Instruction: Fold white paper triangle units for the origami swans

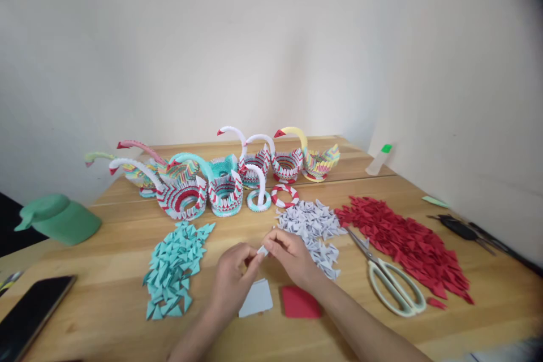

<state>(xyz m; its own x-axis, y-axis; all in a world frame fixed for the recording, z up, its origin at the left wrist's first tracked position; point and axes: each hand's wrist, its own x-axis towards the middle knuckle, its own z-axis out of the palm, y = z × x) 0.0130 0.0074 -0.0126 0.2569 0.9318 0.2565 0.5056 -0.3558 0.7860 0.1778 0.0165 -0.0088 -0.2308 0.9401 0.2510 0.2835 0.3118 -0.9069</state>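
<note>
At six o'clock on the worktop point(114, 300), left hand point(233, 277) and right hand point(296, 258) pinch one white paper piece point(263, 250), partly hidden by fingers point(278, 237); one white stack point(257, 300) and one forearm-overlapped red stack point(299, 302) lie nearby. At eight, one smartphone point(34, 311) is cropped.

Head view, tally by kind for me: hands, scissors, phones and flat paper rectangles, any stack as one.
Left hand and right hand: 2 hands
White paper and red paper: 2 flat rectangles
Scissors: 1
Phone: 1
Total: 6
</note>
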